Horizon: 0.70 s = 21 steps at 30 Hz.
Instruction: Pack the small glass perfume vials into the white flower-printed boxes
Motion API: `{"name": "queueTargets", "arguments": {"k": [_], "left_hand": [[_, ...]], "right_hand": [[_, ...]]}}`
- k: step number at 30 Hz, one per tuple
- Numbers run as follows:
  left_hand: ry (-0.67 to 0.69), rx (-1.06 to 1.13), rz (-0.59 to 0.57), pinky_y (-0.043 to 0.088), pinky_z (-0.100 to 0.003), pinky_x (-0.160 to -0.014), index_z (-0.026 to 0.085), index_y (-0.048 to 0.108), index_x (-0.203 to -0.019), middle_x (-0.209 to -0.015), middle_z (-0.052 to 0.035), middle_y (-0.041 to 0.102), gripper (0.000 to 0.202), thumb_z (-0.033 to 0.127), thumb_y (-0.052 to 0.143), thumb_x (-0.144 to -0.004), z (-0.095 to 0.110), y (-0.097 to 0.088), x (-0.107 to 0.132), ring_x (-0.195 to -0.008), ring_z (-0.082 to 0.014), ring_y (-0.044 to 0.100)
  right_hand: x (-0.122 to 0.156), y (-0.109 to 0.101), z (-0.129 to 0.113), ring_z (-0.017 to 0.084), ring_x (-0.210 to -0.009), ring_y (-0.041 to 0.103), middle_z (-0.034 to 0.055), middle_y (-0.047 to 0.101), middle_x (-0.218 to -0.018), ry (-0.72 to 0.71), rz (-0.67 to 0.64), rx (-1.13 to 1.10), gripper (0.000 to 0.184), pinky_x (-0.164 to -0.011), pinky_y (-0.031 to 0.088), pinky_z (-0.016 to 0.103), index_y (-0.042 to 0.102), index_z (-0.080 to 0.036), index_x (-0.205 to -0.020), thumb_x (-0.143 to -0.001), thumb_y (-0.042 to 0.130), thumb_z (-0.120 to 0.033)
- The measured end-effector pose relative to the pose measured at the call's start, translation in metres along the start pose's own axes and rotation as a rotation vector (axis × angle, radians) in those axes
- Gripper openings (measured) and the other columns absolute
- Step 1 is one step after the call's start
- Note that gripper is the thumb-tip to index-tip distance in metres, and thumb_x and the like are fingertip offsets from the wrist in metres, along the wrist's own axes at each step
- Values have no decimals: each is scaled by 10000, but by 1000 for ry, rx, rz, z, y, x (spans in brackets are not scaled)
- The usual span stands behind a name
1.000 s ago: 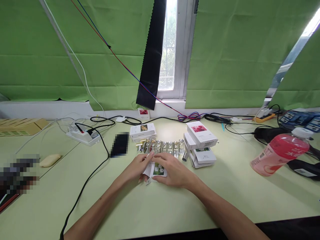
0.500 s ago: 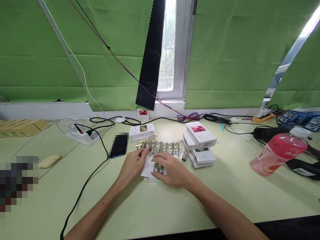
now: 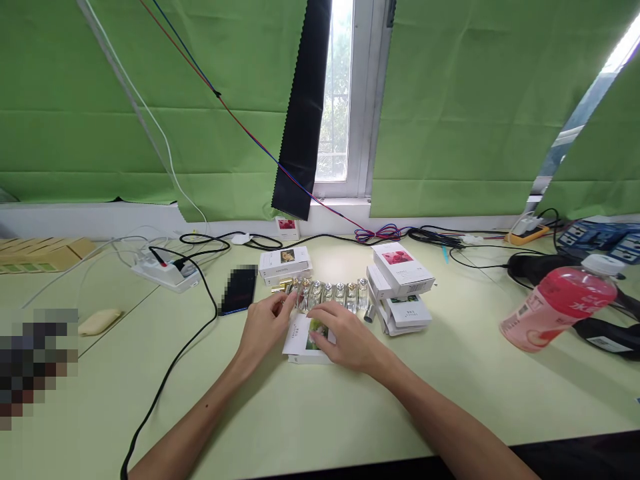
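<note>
A white cardboard box (image 3: 299, 340) with a picture of white flowers lies flat in front of me. My right hand (image 3: 347, 339) rests over its right part, fingers curled and thumb down on the printed face, gripping it. At the box's far left corner is my left hand (image 3: 267, 328), its fingertips pinched together beside the leftmost bottles; what lies between them is hidden. Just beyond both hands stands a row of small clear glass bottles (image 3: 328, 293) with metallic tops. A small dark cap (image 3: 369, 313) lies by the row's right end.
Stacked white boxes (image 3: 404, 270) sit to the right, and more white boxes (image 3: 285, 265) behind the bottles. A phone (image 3: 240, 290) lies left, near a power strip (image 3: 167, 273) and a black cable (image 3: 173, 367). A pink drink bottle (image 3: 557, 303) leans at right.
My right hand has shifted slightly right, leaving more of the box's printed face in view. The left fingertips have barely moved. The bottles and stacked boxes stay put.
</note>
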<state>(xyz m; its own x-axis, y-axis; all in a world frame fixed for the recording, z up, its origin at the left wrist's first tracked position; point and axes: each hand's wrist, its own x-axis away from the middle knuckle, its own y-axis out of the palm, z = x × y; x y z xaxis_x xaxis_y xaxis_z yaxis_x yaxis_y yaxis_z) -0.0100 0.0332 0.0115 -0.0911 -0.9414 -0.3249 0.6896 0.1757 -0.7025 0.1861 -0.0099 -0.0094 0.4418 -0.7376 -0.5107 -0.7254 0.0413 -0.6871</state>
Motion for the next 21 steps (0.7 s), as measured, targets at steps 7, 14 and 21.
{"name": "queueTargets", "arguments": {"k": [7, 14, 21], "left_hand": [[13, 12, 27, 302, -267, -565, 160, 649, -699, -582, 0, 539, 522, 598, 461, -912, 2, -1, 1, -573, -138, 404], [7, 3, 24, 296, -269, -563, 165, 652, -702, -543, 18, 497, 499, 584, 475, -907, 2, 0, 0, -552, -134, 390], [18, 19, 36, 283, -271, -561, 172, 597, -654, -534, 27, 462, 488, 579, 493, -903, 3, 1, 2, -545, -129, 384]], "right_hand": [[0, 1, 1, 244, -1086, 625, 100, 684, -1143, 30, 24, 11, 278, -936, 524, 396, 635, -199, -1211, -943, 566, -174], [0, -3, -2, 272, -1132, 595, 102, 663, -1212, -7, -77, 59, 431, -1002, 496, 436, 632, -202, -1231, -857, 757, -376], [2, -3, -3, 288, -1228, 535, 103, 595, -1306, -21, -157, 38, 591, -1037, 486, 448, 593, -254, -1289, -779, 831, -433]]}}
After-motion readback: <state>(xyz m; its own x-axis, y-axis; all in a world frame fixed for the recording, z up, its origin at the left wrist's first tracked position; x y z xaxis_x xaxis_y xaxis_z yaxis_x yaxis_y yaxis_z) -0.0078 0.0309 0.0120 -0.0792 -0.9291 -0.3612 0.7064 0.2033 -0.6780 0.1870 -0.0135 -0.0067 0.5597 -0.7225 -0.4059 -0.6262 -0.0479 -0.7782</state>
